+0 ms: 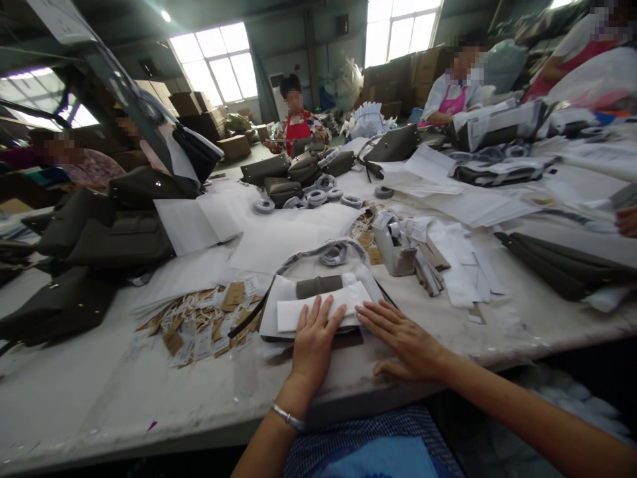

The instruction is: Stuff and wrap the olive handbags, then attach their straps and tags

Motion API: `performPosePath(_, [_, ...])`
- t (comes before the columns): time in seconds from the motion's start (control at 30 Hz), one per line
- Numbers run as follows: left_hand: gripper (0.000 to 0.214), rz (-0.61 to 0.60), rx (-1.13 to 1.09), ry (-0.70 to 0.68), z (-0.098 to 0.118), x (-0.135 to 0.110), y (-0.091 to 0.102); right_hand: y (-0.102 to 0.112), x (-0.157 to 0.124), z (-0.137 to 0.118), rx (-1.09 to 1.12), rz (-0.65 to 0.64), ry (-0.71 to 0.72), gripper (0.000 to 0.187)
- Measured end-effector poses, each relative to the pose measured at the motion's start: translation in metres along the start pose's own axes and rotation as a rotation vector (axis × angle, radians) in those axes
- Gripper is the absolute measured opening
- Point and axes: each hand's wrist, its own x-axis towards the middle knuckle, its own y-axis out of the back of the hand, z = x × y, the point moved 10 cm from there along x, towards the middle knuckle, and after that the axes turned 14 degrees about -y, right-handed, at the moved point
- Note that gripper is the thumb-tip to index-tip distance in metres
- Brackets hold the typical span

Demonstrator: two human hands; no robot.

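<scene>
— White paper is what my fingers (324,315) are lying on right now lol. My left hand (312,338) is pressing down flat, fingers spread and straight, gripping nothing. My right hand (401,338) is lying just beside it, also holding nothing, fingers stretched out together with the tips touching the sheet's right edge.

— so where's the bag sitting?

— The olive bag (318,287) is lying right under the folded sheet (348,297), near the front edge of the table (99,392). Only an olive tab is poking out on top, and a dark strap (249,318) is trailing off left. Looks to me like I'm smoothing the wrap down, mid-wrap.

— what's around it?

— A heap of brown tags (199,322) just to the left and a tape dispenser (395,251) behind on the right. More bags (119,242) are piling up far left, and a person in a red apron (297,126) is working across the table.

— tricky bit?

— I'm guessing any next move is calling for one palm pinning the sheet, since nothing is taping it shut.
</scene>
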Motion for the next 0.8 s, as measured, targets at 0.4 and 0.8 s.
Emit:
performPosePath(0.4, [0.072, -0.09, -0.104, -0.011, 0.006, 0.003, 0.005, 0.003, 0.001, 0.014, 0.084, 0.339, -0.014, 0.053])
performPosePath(0.8, [0.068, 0.121, -0.14, -0.019, 0.033, 0.013, 0.002, -0.007, -0.006, 0.013, 0.035, 0.354, 0.011, 0.049])
